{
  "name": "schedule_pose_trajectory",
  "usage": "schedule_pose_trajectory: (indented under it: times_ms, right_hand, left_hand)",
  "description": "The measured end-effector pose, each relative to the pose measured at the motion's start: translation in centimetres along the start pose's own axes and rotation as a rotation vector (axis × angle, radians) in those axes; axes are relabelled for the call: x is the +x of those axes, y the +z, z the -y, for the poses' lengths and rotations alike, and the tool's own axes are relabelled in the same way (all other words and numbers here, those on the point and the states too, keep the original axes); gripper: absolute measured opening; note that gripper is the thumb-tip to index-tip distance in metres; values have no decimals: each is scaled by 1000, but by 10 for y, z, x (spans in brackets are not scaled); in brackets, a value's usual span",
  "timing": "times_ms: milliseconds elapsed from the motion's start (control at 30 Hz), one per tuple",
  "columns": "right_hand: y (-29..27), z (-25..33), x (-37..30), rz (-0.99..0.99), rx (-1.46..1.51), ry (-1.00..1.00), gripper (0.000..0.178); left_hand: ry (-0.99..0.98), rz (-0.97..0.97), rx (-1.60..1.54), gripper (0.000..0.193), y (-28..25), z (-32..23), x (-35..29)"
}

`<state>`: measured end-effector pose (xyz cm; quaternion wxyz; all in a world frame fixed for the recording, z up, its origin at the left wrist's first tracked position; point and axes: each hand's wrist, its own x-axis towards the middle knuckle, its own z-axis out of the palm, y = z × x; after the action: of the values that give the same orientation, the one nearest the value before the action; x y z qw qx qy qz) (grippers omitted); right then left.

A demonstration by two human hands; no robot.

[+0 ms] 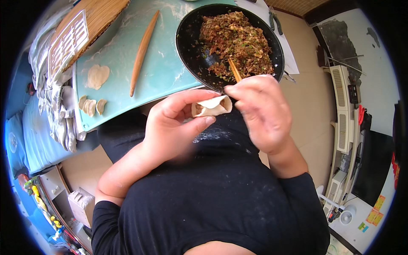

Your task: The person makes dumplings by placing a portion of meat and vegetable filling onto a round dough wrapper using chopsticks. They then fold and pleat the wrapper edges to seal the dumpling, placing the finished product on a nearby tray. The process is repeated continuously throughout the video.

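My left hand (172,123) pinches a dumpling (212,107) between thumb and fingers in front of my dark shirt. Its pale wrapper is folded together at the middle, while brownish filling shows at the open left end. Close on its right, my right hand (265,112) is closed round wooden chopsticks (234,70). They point up over the near edge of a black pan (183,54). A mound of chopped filling (238,38) with green bits lies in that pan. Whether the right fingertips touch the wrapper, I cannot tell.
A tapered rolling pin (143,55) lies on the floured green mat (117,76). Flat round wrappers (98,76) and several small dough pieces (91,106) are at its left. A woven board (95,25) and crumpled striped cloth (66,117) take up the far left.
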<state>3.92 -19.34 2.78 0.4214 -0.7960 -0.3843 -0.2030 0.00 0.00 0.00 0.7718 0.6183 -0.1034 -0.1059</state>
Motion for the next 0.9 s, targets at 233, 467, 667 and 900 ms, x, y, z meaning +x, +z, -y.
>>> schedule_pose_trajectory:
  times_ms: [233,467,667,900]
  right_hand:
    - [0,7,-9,104,606,583,19]
    - [6,14,-6,45,401,424,24]
    - [17,19,-5,-28,370,408,21]
    - [15,24,-2,7,475,646,16]
  left_hand:
    - [220,10,-288,41,-5,13,6]
    - [342,-32,14,41,-4,13,7]
    - [424,-155,183,44,-3,13,5]
    - [457,-233,398,41,-4,8,4]
